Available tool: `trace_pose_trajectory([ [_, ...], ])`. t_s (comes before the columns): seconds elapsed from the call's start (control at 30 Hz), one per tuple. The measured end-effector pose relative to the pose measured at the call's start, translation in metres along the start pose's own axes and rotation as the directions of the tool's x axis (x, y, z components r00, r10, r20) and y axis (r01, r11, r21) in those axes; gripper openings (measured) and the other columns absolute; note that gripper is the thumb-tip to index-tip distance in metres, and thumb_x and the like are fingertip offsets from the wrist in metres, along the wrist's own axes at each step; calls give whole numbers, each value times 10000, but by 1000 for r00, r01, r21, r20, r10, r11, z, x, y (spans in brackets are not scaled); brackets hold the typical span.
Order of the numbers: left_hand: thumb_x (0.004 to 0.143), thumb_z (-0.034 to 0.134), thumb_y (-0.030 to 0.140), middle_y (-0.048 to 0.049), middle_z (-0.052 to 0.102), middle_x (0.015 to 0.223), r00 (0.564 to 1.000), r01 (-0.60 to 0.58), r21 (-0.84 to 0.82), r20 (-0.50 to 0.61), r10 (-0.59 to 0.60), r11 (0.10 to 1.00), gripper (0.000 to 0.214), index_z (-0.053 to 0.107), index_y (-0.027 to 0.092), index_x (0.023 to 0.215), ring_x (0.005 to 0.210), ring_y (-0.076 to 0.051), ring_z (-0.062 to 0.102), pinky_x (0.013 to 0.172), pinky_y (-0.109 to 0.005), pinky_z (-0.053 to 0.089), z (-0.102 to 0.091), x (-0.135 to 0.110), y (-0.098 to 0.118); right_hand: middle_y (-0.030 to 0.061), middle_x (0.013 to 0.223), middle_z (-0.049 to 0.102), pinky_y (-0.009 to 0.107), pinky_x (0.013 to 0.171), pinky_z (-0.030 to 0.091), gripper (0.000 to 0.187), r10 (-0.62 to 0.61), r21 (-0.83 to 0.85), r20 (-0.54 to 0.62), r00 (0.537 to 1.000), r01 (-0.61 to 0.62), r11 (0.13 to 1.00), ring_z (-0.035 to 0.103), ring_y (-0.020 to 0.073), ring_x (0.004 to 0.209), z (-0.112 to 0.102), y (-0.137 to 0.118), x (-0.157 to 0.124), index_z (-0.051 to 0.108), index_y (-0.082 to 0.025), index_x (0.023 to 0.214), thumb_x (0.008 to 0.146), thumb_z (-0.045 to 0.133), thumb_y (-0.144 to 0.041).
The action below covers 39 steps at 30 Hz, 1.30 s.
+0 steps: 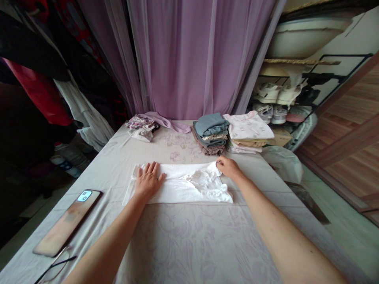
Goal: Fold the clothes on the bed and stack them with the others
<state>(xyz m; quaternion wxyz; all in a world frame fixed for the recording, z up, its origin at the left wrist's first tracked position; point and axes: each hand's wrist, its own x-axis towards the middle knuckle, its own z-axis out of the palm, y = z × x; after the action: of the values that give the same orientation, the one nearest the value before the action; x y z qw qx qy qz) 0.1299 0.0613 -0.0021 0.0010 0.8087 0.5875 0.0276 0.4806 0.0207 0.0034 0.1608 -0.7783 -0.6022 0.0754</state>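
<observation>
A white garment [177, 189] with ruffled trim lies spread crosswise on the cloth-covered table, partly folded over itself. My left hand [148, 180] rests flat on its left end, fingers spread. At the far right corner, my right hand [228, 166] pinches the garment's edge between closed fingers. Just beyond my right hand stands a stack of folded blue, grey and brown clothes [211, 132]. Beside that stack is another pile, topped by a white folded garment with pink trim [248, 125].
Crumpled clothes [143, 128] lie at the table's far left. A phone [69, 221] and glasses [55, 268] are near the left edge. Behind the table hangs a purple curtain [183, 59]. A rack with shoes [278, 94] stands right, and clothes [41, 94] hang left.
</observation>
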Motion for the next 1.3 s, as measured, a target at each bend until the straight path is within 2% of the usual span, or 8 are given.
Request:
trace_pose_trajectory([
  [0.2, 973, 264, 525, -103, 358, 1566, 1000, -6, 5, 6, 6, 1000, 642, 377, 162, 1491, 1456, -315, 278, 1163, -562, 222, -1, 0, 0, 49, 986, 744, 271, 698, 452, 288, 17, -126, 8, 1000, -15, 992, 668, 208, 872, 1, 1, -5, 714, -270, 1031, 880, 479, -337],
  [0.43, 970, 269, 533, -105, 363, 1564, 1000, -6, -2, -3, 6, 1000, 640, 385, 174, 1486, 1456, -309, 280, 1174, -558, 199, 0, 0, 0, 52, 1345, 601, 287, 965, 466, 513, -41, 6, 32, 999, 41, 999, 600, 190, 1163, -8, 1, -2, 623, -238, 1271, 820, 419, -104],
  [0.53, 969, 274, 531, -101, 364, 1564, 1000, -1, -10, -2, 1, 1000, 627, 386, 195, 1486, 1455, -309, 283, 1171, -558, 207, 0, 0, 0, 71, 1467, 500, 329, 1123, 343, 500, -238, -14, 12, 971, 238, 971, 454, 199, 1346, -7, -21, -7, 535, -197, 1382, 902, 394, -216],
  [0.6, 967, 279, 532, -102, 361, 1566, 1000, 0, -14, 3, 0, 1000, 624, 386, 202, 1486, 1456, -310, 282, 1171, -556, 208, 1, 0, 0, 90, 1530, 417, 405, 1186, 234, 536, -337, -50, 104, 936, 343, 938, 338, 215, 1428, -1, -34, -15, 447, -175, 1452, 950, 361, -340],
  [0.77, 966, 273, 539, -96, 353, 1571, 1000, 9, -32, 4, -9, 999, 620, 380, 223, 1488, 1458, -325, 266, 1159, -632, 159, 2, 1, -1, 87, 1612, 232, 553, 1188, 129, 601, -164, -151, 296, 941, 216, 965, 176, 230, 1494, 16, -34, -34, 313, -190, 1522, 984, 234, -446],
  [0.93, 960, 273, 567, -101, 331, 1579, 1000, 7, -48, 16, -6, 999, 646, 368, 216, 1494, 1461, -341, 248, 1139, -684, 134, 3, 2, -1, 48, 1627, 189, 532, 1193, 135, 570, -127, -144, 302, 945, 177, 974, 143, 208, 1501, 16, -20, -36, 307, -243, 1524, 993, 217, -430],
  [1.1, 949, 285, 596, -111, 334, 1576, 1000, -7, -57, -3, 6, 998, 676, 378, 197, 1487, 1452, -350, 262, 1133, -699, 117, 2, 1, -1, 72, 1531, 419, 415, 1173, 267, 532, -125, -9, 255, 959, 132, 991, 326, 182, 1439, -1, -17, -26, 506, -212, 1409, 1011, 174, -334],
  [1.3, 951, 290, 587, -104, 325, 1581, 1000, 7, -68, 9, -6, 998, 674, 366, 194, 1493, 1456, -345, 251, 1136, -700, 106, 3, 2, -1, 76, 1581, 325, 490, 1195, 162, 531, -192, -90, 168, 967, 209, 974, 247, 212, 1472, -3, -40, -35, 419, -224, 1472, 1005, 233, -398],
])
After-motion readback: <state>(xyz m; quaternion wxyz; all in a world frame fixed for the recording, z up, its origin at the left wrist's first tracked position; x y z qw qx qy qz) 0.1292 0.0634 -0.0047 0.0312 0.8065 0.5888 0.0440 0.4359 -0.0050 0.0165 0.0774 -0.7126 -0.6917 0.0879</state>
